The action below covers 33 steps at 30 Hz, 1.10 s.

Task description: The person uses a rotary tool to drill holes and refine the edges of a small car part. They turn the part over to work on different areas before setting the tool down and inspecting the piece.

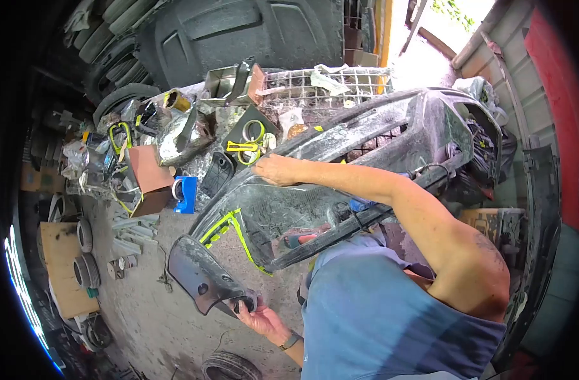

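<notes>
A large dusty dark car bumper (270, 202) lies across the middle, with yellow-green tape (235, 234) along an opening near its left end. My right hand (280, 170) is closed at the bumper's upper edge, fingers bent over it. Just above that hand are a yellow tool (242, 146) and a tape roll (253, 131). Lower down, my left hand (264, 322) wears a wristband and grips the lower end of a smooth dark curved panel (204, 272). The panel's upper end is beside the bumper's taped end.
Behind the bumper stands a cluttered bench with a metal box (229, 85), a wire grid (340, 85), a brown sheet (150, 169) and a blue dispenser (186, 194). Tires (87, 271) and a board (68, 269) are at left; another tire (231, 367) lies on the floor.
</notes>
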### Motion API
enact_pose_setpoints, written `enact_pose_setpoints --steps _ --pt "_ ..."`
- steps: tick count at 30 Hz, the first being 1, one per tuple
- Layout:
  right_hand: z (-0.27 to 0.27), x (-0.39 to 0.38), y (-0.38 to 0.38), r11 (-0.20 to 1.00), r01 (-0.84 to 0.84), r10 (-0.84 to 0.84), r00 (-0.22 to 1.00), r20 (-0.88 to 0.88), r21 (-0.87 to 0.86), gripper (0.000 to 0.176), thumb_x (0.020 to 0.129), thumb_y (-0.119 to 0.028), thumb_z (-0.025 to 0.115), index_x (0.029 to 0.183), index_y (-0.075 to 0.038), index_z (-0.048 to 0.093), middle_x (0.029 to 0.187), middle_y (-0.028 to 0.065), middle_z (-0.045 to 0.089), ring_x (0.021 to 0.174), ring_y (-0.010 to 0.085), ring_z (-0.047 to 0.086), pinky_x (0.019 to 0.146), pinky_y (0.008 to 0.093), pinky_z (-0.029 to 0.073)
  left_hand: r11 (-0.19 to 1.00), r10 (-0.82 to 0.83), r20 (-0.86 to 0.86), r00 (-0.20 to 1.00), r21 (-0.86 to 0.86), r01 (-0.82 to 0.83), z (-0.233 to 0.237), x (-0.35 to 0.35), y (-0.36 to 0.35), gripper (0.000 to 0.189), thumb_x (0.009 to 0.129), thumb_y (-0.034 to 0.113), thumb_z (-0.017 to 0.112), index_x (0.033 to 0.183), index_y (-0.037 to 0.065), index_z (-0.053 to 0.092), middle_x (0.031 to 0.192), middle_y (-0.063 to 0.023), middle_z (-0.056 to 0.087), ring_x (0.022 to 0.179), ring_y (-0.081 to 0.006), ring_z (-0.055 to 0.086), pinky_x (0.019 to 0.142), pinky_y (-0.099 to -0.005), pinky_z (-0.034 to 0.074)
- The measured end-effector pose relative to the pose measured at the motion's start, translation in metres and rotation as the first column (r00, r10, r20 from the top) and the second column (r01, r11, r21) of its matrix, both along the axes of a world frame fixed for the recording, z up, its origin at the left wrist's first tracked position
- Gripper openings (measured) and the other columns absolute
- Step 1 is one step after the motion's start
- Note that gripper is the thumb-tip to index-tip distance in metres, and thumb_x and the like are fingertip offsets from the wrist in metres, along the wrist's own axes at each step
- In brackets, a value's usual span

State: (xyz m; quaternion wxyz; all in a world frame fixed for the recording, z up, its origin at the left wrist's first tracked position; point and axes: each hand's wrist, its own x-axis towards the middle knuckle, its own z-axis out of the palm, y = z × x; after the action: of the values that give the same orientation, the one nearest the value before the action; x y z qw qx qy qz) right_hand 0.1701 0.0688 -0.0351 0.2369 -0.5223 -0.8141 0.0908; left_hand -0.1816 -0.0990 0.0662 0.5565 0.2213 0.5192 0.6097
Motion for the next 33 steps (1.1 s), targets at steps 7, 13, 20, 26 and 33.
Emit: enact_pose_setpoints --steps 7,13,20,26,33 --pt "0.014 0.038 -0.031 0.997 0.081 -0.082 0.991 -0.102 -0.016 0.044 0.086 -0.026 0.063 0.118 -0.001 0.047 0.1 0.0196 0.06 0.094 0.0386 0.06 0.082 0.0491 0.049 0.995 -0.1 0.012 0.995 -0.003 0.1 -0.004 0.013 0.011 0.042 0.089 0.022 0.061 0.128 0.014 0.049 0.116 -0.0043 0.058 0.099 -0.0165 0.058 0.073 -0.0312 0.05" --pt "0.067 0.089 -0.141 0.907 0.413 -0.383 0.892 -0.241 0.084 0.031 0.088 -0.022 0.06 0.11 -0.001 0.057 0.103 0.0153 0.059 0.099 0.0338 0.057 0.087 0.0433 0.046 0.985 -0.17 -0.001 0.985 0.008 0.17 -0.003 0.033 0.011 0.046 0.087 0.022 0.063 0.13 0.014 0.047 0.116 -0.0044 0.058 0.096 -0.0163 0.059 0.067 -0.0306 0.052" --pt "0.072 0.094 -0.228 0.98 0.2 -0.198 0.969 0.145 0.006 0.045 0.079 -0.012 0.06 0.123 -0.016 0.056 0.118 0.0073 0.051 0.104 0.0234 0.053 0.087 0.038 0.043 0.971 -0.24 -0.024 0.97 -0.021 0.24 0.004 0.062 -0.015 0.045 0.087 0.02 0.064 0.128 0.012 0.047 0.109 -0.0048 0.058 0.09 -0.0172 0.06 0.062 -0.0309 0.052" --pt "0.055 0.1 -0.187 0.997 -0.064 0.071 0.972 0.224 -0.04 0.024 0.083 -0.015 0.052 0.106 -0.01 0.059 0.098 0.0079 0.053 0.09 0.0238 0.057 0.078 0.0368 0.047 0.965 -0.261 -0.015 0.965 -0.036 0.261 0.003 0.078 -0.035 0.041 0.087 0.02 0.063 0.123 0.011 0.047 0.109 -0.0065 0.057 0.091 -0.0203 0.06 0.064 -0.0348 0.053" --pt "0.107 0.138 -0.146 0.882 0.45 -0.448 0.713 -0.54 -0.138 0.017 0.083 -0.015 0.066 0.095 -0.003 0.063 0.088 0.012 0.061 0.083 0.0302 0.06 0.077 0.0377 0.048 0.967 -0.254 0.023 0.967 -0.031 0.254 0.005 0.076 -0.045 0.043 0.087 0.019 0.063 0.126 0.011 0.046 0.113 -0.0076 0.057 0.091 -0.0212 0.061 0.061 -0.0357 0.055"
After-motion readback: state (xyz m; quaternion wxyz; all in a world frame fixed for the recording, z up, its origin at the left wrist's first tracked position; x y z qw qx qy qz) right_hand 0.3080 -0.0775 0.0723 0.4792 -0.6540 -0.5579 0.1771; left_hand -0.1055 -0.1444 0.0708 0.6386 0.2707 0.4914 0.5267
